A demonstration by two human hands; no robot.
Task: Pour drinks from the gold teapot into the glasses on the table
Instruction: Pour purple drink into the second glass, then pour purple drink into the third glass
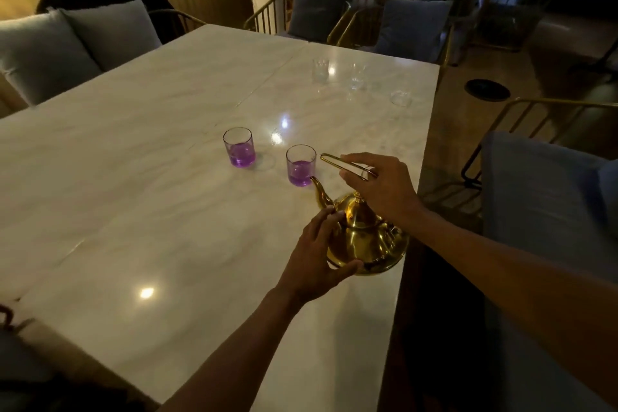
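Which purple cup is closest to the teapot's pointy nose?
The right-hand purple glass, the one the gold teapot spout nearly touches. The other purple glass stands farther left, and the far glasses look empty.

We note a shiny gold teapot point(364, 237) with a gold wire handle point(346, 165), purple liquid in two clear glasses point(239, 151) point(300, 164), colourless empty glasses point(320, 69) beyond, a white table point(167, 130) faintly veined like marble, grey-blue cushions point(413, 27), and gold-framed chairs point(535, 117)
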